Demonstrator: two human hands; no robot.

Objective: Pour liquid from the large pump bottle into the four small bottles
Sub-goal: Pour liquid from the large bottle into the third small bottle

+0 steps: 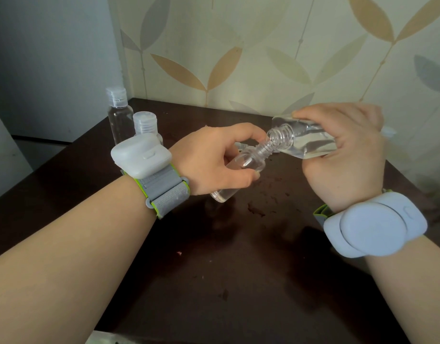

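Hands both grasping: left hand (209,160) grips tilted small bottle (241,172), right hand (343,155) grips large bottle (303,140) tipped, mouth touching small bottle's neck, above surface (214,269). Two capped bottles (129,117) stand left of small bottle.

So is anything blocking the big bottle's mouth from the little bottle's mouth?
Nothing visible is. The large bottle in the right hand tips its open neck right against the open neck of the small bottle held by the left hand.
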